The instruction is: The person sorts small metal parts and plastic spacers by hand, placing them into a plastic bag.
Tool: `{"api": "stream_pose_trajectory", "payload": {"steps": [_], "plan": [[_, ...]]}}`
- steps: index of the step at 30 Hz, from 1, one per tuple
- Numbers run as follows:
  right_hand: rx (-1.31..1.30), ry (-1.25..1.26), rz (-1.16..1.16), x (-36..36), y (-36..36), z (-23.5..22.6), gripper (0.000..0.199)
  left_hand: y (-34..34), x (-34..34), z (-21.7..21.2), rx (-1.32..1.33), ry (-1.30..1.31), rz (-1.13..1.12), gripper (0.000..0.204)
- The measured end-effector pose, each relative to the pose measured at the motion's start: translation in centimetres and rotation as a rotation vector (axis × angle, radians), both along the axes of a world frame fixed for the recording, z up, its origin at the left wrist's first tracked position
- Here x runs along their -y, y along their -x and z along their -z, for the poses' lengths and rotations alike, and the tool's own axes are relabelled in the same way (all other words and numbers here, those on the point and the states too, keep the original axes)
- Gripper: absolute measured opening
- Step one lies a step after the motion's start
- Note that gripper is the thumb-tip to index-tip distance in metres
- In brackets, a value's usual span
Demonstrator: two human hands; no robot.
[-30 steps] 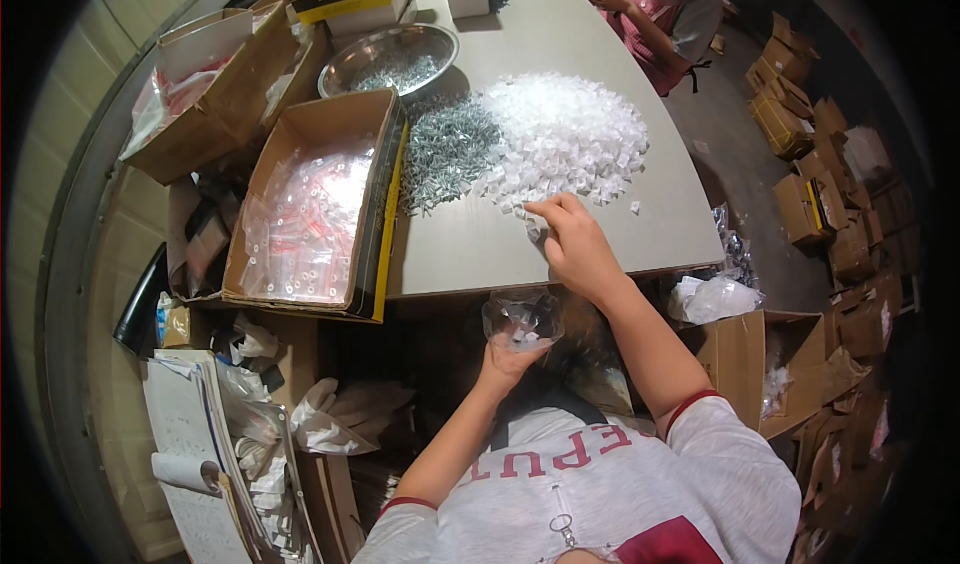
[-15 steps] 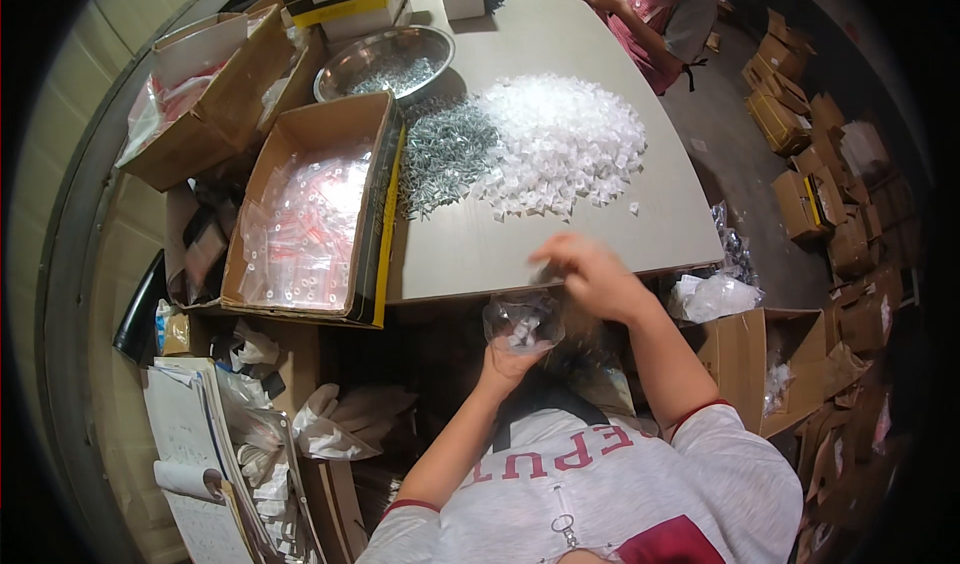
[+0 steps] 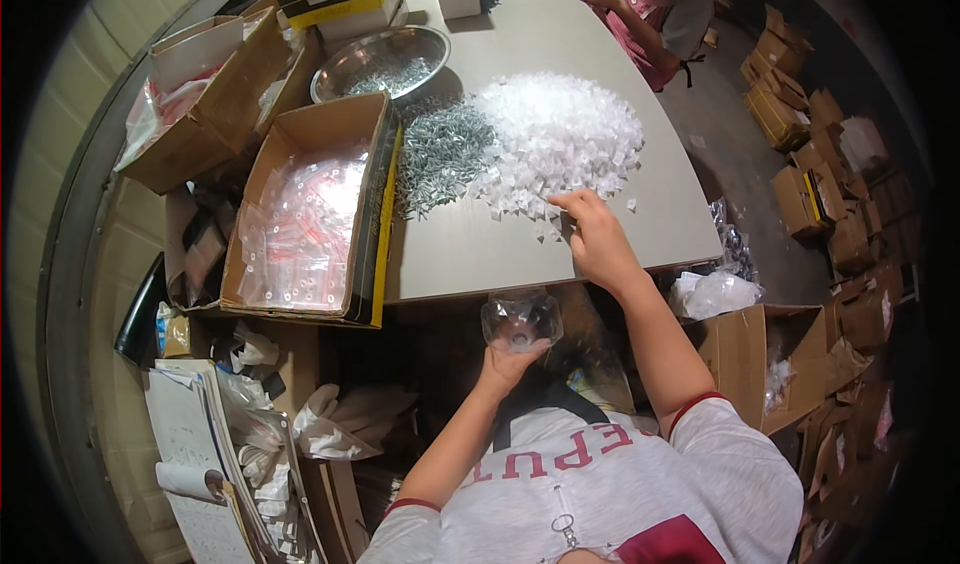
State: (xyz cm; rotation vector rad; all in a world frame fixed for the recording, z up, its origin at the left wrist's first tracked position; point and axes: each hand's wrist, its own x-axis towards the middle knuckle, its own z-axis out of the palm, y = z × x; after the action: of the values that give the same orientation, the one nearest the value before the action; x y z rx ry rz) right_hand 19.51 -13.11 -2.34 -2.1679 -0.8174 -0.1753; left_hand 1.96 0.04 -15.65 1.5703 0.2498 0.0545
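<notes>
Holding a small clear plastic bag (image 3: 521,321) below the desk (image 3: 560,249) edge, the left hand (image 3: 508,362) grips it from beneath; the bag is open, glossy and see-through. The right hand (image 3: 590,234) rests on the desk with fingers pinched among loose white plastic pieces (image 3: 560,139), beside 1 pile of grey metal screws (image 3: 440,154).
</notes>
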Motion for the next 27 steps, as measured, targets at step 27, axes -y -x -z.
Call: {"api": "stream_pose_trajectory", "payload": {"steps": [27], "plan": [[-0.381, 0.018, -0.532, 0.4, 4.5, -2.1, 0.05, -1.5, -0.5, 0.7, 0.091, 0.134, 0.143, 0.039]]}}
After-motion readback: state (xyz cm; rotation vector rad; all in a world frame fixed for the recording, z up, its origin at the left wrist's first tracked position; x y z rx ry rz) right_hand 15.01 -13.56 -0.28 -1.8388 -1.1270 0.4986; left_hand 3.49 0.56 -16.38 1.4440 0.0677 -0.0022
